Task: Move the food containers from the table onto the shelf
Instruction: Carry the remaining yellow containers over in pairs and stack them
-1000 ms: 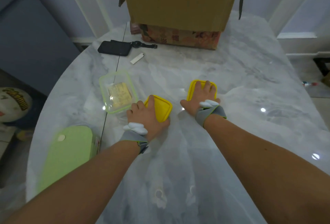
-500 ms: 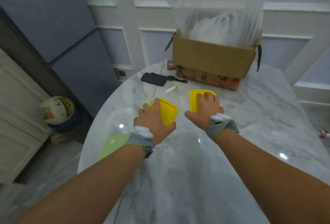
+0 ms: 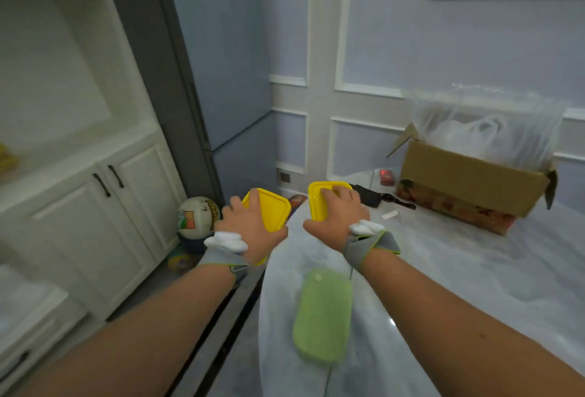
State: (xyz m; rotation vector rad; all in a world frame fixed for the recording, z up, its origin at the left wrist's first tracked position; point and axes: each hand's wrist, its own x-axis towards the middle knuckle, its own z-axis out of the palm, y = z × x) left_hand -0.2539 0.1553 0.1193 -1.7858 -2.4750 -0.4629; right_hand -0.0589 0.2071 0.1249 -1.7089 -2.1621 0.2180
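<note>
Gripping yellow containers from above, fingers curled over lids: left hand (image 3: 250, 225) on left container (image 3: 272, 210), right hand (image 3: 338, 210) on right container (image 3: 316, 200); green box (image 3: 323, 317) on table (image 3: 474, 286).

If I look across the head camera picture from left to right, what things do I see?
White cupboard → ball → left hand with a yellow box → right hand with another yellow box → cardboard box.

Partial lettering is seen on the ball (image 3: 198, 218) on the floor by the cabinet; it is blurred and cannot be read with confidence. No other text is legible.
</note>
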